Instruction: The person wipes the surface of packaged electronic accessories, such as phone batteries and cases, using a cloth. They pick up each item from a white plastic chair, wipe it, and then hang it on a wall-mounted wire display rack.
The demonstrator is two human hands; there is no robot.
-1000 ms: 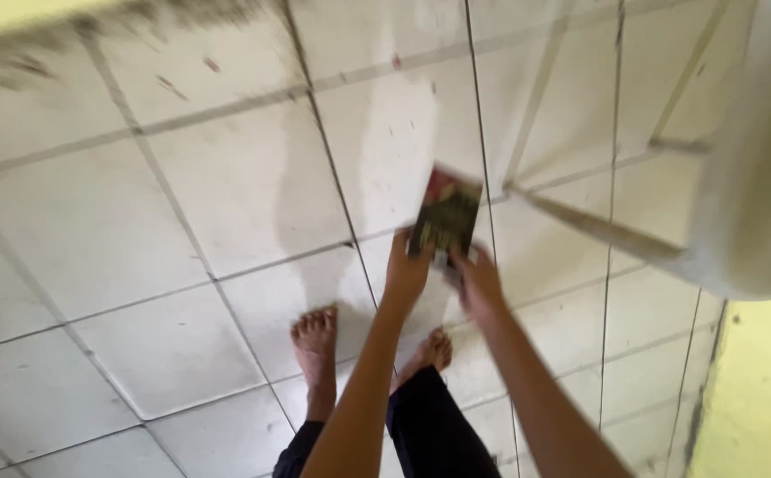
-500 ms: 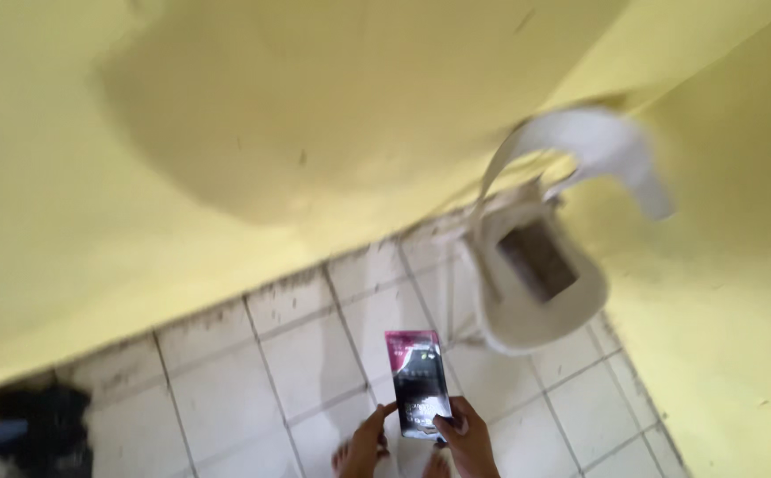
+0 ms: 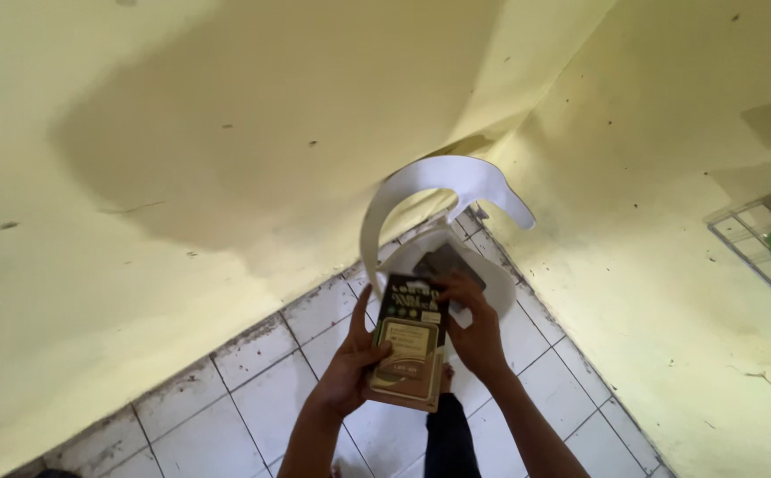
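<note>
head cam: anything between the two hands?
Yes. A flat dark-and-tan packet lies between them in the head view: left hand grips its left edge, right hand its right. White plastic chair stands behind.

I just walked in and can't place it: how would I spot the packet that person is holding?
Find the white plastic chair in the corner of the yellow walls. In front of it, the left hand and right hand hold a flat packet: black above, tan below, the only printed thing over the white tiles.
</note>
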